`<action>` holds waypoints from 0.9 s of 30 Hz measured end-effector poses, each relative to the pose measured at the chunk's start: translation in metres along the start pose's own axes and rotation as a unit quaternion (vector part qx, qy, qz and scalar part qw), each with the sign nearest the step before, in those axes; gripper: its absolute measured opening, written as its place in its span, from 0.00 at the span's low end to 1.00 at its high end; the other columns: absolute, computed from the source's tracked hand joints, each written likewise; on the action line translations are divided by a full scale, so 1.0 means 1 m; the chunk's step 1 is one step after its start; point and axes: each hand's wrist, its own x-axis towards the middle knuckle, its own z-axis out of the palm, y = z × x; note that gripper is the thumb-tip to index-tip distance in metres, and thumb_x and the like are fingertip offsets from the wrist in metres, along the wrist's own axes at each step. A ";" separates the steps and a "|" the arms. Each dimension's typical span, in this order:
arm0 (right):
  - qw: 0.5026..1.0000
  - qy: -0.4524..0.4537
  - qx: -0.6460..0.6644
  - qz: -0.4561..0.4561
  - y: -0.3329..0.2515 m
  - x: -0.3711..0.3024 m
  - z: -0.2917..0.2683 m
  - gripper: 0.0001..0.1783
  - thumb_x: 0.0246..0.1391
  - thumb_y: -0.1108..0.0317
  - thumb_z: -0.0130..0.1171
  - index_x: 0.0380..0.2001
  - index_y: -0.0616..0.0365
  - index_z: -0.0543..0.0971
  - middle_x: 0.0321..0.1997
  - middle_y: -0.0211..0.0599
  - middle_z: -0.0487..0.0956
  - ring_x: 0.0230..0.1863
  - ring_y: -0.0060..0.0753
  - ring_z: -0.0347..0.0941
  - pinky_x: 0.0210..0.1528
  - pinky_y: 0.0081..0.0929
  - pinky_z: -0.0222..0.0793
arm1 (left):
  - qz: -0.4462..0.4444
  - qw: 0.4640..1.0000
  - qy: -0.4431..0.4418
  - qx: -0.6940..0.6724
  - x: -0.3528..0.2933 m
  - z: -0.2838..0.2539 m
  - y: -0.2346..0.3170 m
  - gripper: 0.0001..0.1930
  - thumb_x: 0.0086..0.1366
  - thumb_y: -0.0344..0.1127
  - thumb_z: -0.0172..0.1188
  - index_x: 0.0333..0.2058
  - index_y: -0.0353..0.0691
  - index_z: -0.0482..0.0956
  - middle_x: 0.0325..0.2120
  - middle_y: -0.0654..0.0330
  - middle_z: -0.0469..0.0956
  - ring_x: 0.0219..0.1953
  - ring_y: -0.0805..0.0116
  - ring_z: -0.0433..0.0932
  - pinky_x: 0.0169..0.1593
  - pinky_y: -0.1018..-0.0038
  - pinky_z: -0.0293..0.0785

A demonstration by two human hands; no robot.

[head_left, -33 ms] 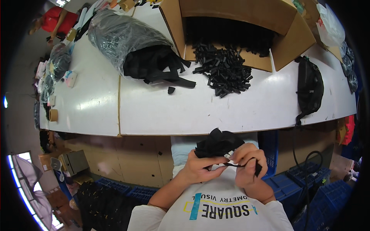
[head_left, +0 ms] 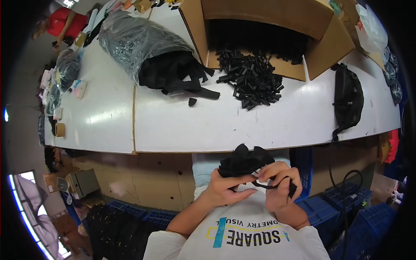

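Note:
In front of my chest, beyond the table's near edge, both hands work on black fabric. My left hand (head_left: pixel 225 189) closes round a bunch of black fabric strips (head_left: pixel 245 161), which fan up above its fingers. My right hand (head_left: pixel 281 184) has its fingers curled, pinching a narrow black strip (head_left: pixel 265 186) that runs across to the left hand. A dark end of the strip shows beyond the right fingers. A small pale spot shows between the hands; I cannot tell what it is.
Across the white table (head_left: pixel 182 125) lie a clear plastic bag (head_left: pixel 134 41) spilling black straps (head_left: pixel 173 71), a heap of small black plastic pieces (head_left: pixel 251 80) before an open cardboard box (head_left: pixel 268 21), and a black pouch (head_left: pixel 348 97). Blue crates (head_left: pixel 320 212) stand below. A person in red (head_left: pixel 65 21) is at the far left.
My right fingers have shifted slightly and are a little more spread. The strip between the hands now sags in a curve. The upper strips of the bunch have moved a little.

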 end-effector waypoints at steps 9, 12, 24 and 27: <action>0.964 -0.125 -0.084 0.218 -0.004 0.026 -0.013 0.06 0.48 0.74 0.59 0.29 0.65 0.76 0.16 0.29 0.72 0.14 0.17 0.58 0.18 0.17 0.53 | 0.022 0.999 -0.009 -0.028 -0.001 -0.009 -0.005 0.08 0.46 0.24 0.66 0.28 0.40 0.83 0.28 0.61 0.80 0.16 0.80 0.68 0.21 0.83 0.64; 0.962 -0.136 -0.138 0.195 0.000 0.023 -0.008 0.03 0.48 0.76 0.58 0.27 0.65 0.75 0.16 0.30 0.72 0.15 0.18 0.60 0.18 0.18 0.54 | 0.026 0.999 -0.014 -0.028 0.001 -0.008 -0.003 0.08 0.46 0.24 0.66 0.28 0.39 0.83 0.28 0.61 0.80 0.18 0.78 0.70 0.24 0.83 0.66; 0.979 0.199 -0.009 0.029 -0.004 0.026 -0.032 0.13 0.54 0.65 0.58 0.28 0.66 0.70 0.19 0.36 0.71 0.12 0.21 0.65 0.12 0.16 0.57 | -0.100 0.966 0.176 -0.161 -0.016 -0.024 -0.023 0.12 0.58 0.35 0.60 0.24 0.28 0.78 0.10 0.60 0.71 0.11 0.77 0.65 0.19 0.80 0.63; 0.991 0.134 0.003 0.006 -0.018 0.030 -0.051 0.14 0.56 0.63 0.55 0.28 0.65 0.70 0.16 0.39 0.72 0.16 0.24 0.68 0.19 0.20 0.64 | -0.052 0.952 0.213 -0.212 -0.017 -0.040 -0.035 0.07 0.57 0.29 0.58 0.29 0.29 0.79 0.15 0.61 0.73 0.13 0.80 0.66 0.19 0.84 0.62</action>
